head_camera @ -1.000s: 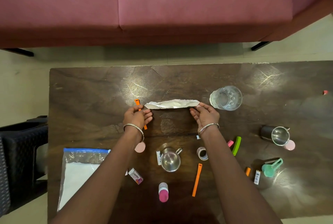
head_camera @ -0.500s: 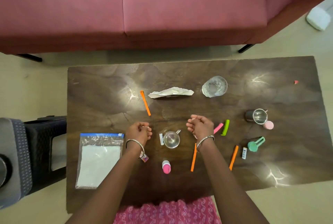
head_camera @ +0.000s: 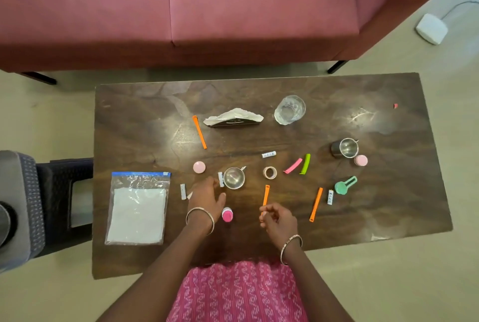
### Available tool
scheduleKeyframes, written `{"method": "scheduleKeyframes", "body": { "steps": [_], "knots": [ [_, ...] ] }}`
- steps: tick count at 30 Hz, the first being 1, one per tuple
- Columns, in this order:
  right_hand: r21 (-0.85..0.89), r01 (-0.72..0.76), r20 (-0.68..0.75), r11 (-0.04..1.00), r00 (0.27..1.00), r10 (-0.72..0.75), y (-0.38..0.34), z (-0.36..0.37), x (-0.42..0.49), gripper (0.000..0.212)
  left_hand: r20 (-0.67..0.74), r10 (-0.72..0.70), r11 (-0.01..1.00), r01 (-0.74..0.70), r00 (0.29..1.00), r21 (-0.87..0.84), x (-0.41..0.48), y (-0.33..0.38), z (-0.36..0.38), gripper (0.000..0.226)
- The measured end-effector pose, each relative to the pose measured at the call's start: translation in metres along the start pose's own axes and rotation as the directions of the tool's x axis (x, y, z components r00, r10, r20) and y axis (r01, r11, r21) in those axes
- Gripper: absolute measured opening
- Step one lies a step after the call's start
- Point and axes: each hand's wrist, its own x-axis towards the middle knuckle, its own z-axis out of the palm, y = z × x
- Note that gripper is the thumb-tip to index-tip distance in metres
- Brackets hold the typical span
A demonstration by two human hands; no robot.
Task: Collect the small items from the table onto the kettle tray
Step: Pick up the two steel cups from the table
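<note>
Counter: dark wood-grain counter (head_camera: 145, 119), glossy, light glaring off its far right, small bits scattered all across it.
Room: pink sofa (head_camera: 233, 5) along the far side, pale floor (head_camera: 51, 104) all round, a black stool (head_camera: 64, 192) against the counter's left edge, a white box (head_camera: 431, 28) with a cable out on the floor, far right.
Left grip: my left grip (head_camera: 207, 197) is released, fingers relaxed, just near-left of the small steel cup (head_camera: 234, 178); the pink-capped bottle (head_camera: 227, 214) stands right beside my wrist.
Right grip: my right grip (head_camera: 278, 220) has its fingers curled, tips at the near end of the middle orange clip (head_camera: 266, 194). Pinching or only touching, I cannot tell.
Items, middle: tape roll (head_camera: 269, 172) right of the cup, pink clip (head_camera: 293, 165) and green clip (head_camera: 305, 163) side by side beyond it, pink cap (head_camera: 199, 167) left of the cup.
Items, right: steel mug (head_camera: 346, 147), teal scoop (head_camera: 344, 185) nearer, right orange clip (head_camera: 316, 204) nearer again.
Far row: far orange clip (head_camera: 199, 132), crumpled paper (head_camera: 233, 117), glass (head_camera: 289, 110), left to right.
Left side: zip bag (head_camera: 137, 207) of white powder, lying flat by the stool.
</note>
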Motion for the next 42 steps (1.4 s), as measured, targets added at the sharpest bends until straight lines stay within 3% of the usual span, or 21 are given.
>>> {"method": "scheduleKeyframes", "body": {
  "steps": [4, 8, 13, 19, 25, 27, 33, 38, 42],
  "knots": [
    [0.015, -0.013, -0.001, 1.0, 1.0, 0.013, 0.025, -0.023, 0.007, 0.019, 0.065, 0.058, 0.951, -0.075, 0.996, 0.3, 0.017, 0.011, 0.022, 0.058],
    [0.023, 0.002, 0.018, 1.0, 1.0, -0.002, 0.041, -0.054, 0.021, 0.018, 0.062, 0.041, 0.9, -0.064, 0.997, 0.431, 0.035, 0.02, 0.047, 0.088],
    [0.025, 0.024, 0.014, 0.999, 1.0, -0.024, 0.055, -0.103, 0.039, 0.018, 0.016, 0.007, 0.859, -0.014, 1.0, 0.512, 0.048, 0.026, 0.068, 0.077],
    [0.058, 0.019, -0.038, 0.998, 0.999, -0.017, 0.059, -0.157, 0.067, 0.024, -0.111, 0.004, 0.931, 0.037, 0.994, 0.363, 0.033, 0.056, 0.078, 0.073],
    [-0.021, 0.016, -0.315, 1.0, 0.949, -0.022, 0.029, -0.209, 0.114, 0.016, -0.253, 0.002, 0.995, 0.023, 0.967, 0.095, 0.005, 0.107, 0.091, 0.073],
    [-0.051, 0.012, -0.361, 0.999, 0.932, -0.03, 0.017, -0.218, 0.138, 0.028, -0.293, 0.006, 0.999, 0.009, 0.956, 0.051, -0.001, 0.116, 0.096, 0.069],
    [-0.32, -0.04, -0.305, 0.946, 0.95, -0.063, -0.01, -0.216, 0.21, 0.075, -0.315, -0.018, 1.0, 0.009, 0.949, -0.028, 0.0, 0.125, 0.101, 0.063],
    [-0.451, -0.098, -0.297, 0.887, 0.954, -0.046, -0.011, -0.2, 0.237, 0.066, -0.332, 0.067, 0.998, -0.069, 0.941, 0.005, 0.016, 0.121, 0.097, 0.066],
    [-0.482, -0.048, -0.299, 0.875, 0.948, -0.113, -0.012, -0.196, 0.225, 0.06, -0.361, 0.104, 0.995, -0.101, 0.927, 0.028, 0.017, 0.117, 0.088, 0.071]
  ]
}}
